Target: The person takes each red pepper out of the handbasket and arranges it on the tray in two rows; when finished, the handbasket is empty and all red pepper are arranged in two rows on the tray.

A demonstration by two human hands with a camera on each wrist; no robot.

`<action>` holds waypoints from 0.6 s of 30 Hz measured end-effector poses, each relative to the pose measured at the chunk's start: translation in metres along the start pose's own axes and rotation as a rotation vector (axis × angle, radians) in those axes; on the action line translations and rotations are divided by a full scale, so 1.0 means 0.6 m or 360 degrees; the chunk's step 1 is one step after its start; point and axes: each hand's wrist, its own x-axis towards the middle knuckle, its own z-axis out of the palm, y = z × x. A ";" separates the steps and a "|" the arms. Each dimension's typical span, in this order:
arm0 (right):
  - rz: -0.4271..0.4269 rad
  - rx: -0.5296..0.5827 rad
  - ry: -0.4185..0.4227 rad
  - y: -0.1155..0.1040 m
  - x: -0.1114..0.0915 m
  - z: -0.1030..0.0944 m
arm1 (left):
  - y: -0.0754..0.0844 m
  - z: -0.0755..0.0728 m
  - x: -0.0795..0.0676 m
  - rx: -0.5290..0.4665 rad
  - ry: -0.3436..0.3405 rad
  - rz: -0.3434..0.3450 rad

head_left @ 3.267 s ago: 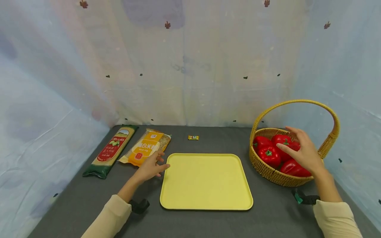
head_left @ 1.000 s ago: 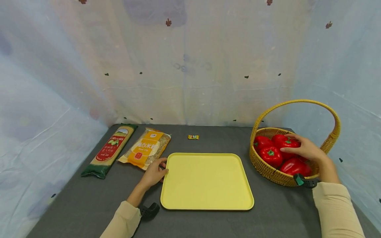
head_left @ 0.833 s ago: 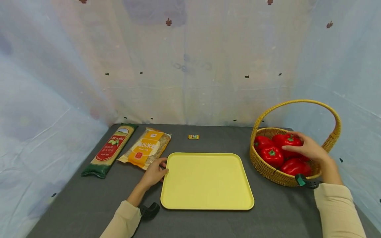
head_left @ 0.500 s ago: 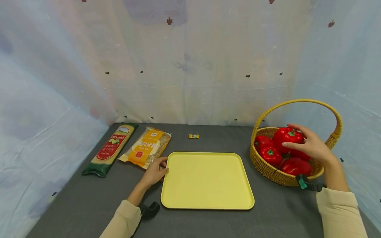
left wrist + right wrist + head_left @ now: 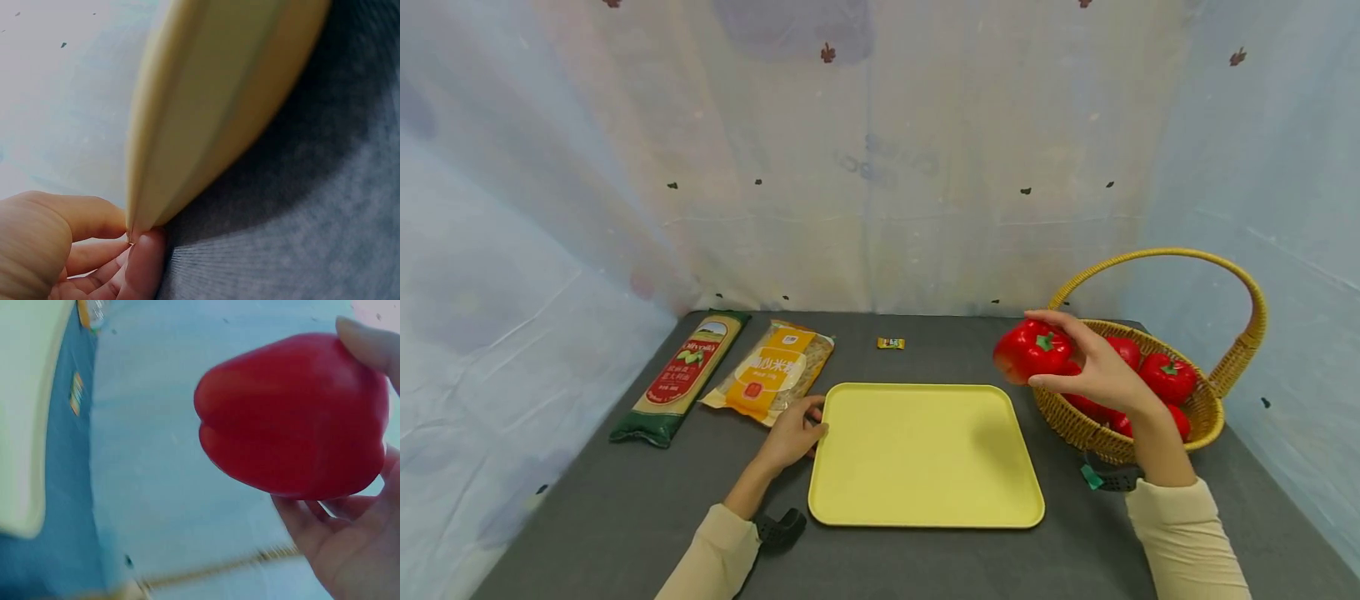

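My right hand (image 5: 1105, 379) grips a red bell pepper (image 5: 1028, 352) between thumb and fingers, its green stem towards the head camera. The pepper is up in the air between the basket and the yellow tray (image 5: 917, 454), and a soft shadow falls on the tray's right part. Close up in the right wrist view, the bell pepper (image 5: 290, 419) shows its smooth lobed side. With thumb and fingertips my left hand (image 5: 788, 435) pinches the tray's left edge. The left wrist view shows the tray's rim (image 5: 187, 125) running up from the fingers, close over the dark cloth.
A wicker basket (image 5: 1071, 427) with a tall handle stands at the right, holding several more red bell peppers (image 5: 1167, 377). On the left lie a green-and-red pasta pack (image 5: 681, 375) and an orange-labelled food bag (image 5: 775, 371). A small yellow packet (image 5: 891, 342) is behind the tray.
My right hand has gone into the basket, taken hold of a bell pepper, lifted it out and moved left. Peppers left inside have shifted. My left hand has come to the tray's edge and pinched it.
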 end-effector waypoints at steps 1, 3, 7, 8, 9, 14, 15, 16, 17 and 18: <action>-0.0004 0.0015 -0.0021 0.002 0.008 0.010 | 0.001 0.000 0.000 -0.0004 0.0000 -0.0002; -0.0014 0.0035 -0.0066 0.005 0.024 0.032 | 0.002 0.001 0.000 -0.0011 -0.0001 -0.0005; 0.0019 0.0062 -0.0141 -0.005 0.050 0.076 | 0.003 0.002 0.000 -0.0016 -0.0012 -0.0010; 0.0015 0.0071 -0.0157 -0.010 0.056 0.088 | 0.002 0.002 0.001 -0.0015 -0.0014 -0.0012; 0.0011 0.0087 -0.0172 -0.015 0.061 0.099 | 0.002 0.002 0.001 -0.0008 -0.0015 -0.0012; -0.0066 0.0217 -0.0262 -0.017 0.088 0.156 | 0.000 0.001 0.000 -0.0003 -0.0004 -0.0002; -0.0084 0.0240 -0.0280 -0.012 0.093 0.168 | -0.001 0.001 0.000 -0.0002 -0.0002 -0.0001; -0.0096 0.0254 -0.0293 -0.004 0.099 0.180 | -0.001 0.001 -0.001 -0.0006 0.0000 -0.0001; -0.0100 0.0259 -0.0301 0.003 0.105 0.192 | -0.001 0.001 -0.001 -0.0002 0.0001 0.0001; -0.0108 0.0264 -0.0305 0.011 0.111 0.203 | -0.002 0.001 -0.001 0.0002 0.0000 0.0004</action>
